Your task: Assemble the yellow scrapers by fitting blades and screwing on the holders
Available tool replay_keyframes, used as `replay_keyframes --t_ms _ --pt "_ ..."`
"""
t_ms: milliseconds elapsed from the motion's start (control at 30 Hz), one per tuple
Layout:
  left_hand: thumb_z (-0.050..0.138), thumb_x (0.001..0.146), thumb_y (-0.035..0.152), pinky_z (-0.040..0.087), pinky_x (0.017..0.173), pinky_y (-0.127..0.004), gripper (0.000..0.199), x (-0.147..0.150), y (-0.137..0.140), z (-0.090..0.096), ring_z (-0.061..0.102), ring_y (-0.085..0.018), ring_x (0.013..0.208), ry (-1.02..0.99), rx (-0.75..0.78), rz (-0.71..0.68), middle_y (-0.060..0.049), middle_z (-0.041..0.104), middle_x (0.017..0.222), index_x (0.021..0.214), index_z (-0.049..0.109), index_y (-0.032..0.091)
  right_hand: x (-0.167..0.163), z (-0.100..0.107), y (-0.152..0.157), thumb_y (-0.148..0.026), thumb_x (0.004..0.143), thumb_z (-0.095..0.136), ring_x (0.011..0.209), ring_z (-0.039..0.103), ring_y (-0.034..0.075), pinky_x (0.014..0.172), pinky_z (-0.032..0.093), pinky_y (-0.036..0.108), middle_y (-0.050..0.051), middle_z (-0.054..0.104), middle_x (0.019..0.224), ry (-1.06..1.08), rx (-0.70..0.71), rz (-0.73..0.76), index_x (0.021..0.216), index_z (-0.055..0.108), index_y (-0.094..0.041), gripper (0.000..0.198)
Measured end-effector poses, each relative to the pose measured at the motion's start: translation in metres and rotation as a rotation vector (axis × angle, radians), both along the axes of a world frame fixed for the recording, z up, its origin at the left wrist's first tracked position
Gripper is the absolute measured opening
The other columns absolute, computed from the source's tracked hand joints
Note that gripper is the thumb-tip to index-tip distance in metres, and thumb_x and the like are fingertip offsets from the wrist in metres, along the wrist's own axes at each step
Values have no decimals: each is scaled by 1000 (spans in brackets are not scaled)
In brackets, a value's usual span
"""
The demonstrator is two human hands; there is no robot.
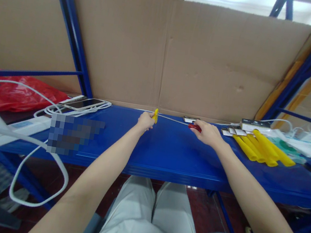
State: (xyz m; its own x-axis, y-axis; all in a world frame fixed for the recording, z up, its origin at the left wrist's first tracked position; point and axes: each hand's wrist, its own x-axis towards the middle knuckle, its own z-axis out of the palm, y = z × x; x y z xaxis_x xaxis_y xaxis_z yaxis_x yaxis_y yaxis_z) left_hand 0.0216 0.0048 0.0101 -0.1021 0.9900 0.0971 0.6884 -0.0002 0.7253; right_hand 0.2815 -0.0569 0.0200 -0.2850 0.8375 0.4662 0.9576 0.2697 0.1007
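Two hands work at the blue counter [167, 154]: the left hand [144, 122] pinches one small yellow piece [155, 115], the right hand [206, 133] grips one red-handled screwdriver [184, 123], its shaft reaching that piece. About five yellow tubes [260, 150] lie right.

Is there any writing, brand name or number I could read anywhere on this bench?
None can be read.
White power strip: coloured marks, too blurred.
Small packets beside the yellow tubes: dark print, too small.
Cardboard backing: no print shows.
One patch is pixelated.
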Motion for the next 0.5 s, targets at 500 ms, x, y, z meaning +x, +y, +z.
replay_keyframes --t_ms 500 --pt "57 85 19 37 43 -12 44 -1 3 -2 67 -11 61 -6 10 5 -6 72 99 128 58 22 -5 2 -3 -39 93 41 87 65 23 65 38 28 9 71 96 11 -61 -13 105 60 -19 30"
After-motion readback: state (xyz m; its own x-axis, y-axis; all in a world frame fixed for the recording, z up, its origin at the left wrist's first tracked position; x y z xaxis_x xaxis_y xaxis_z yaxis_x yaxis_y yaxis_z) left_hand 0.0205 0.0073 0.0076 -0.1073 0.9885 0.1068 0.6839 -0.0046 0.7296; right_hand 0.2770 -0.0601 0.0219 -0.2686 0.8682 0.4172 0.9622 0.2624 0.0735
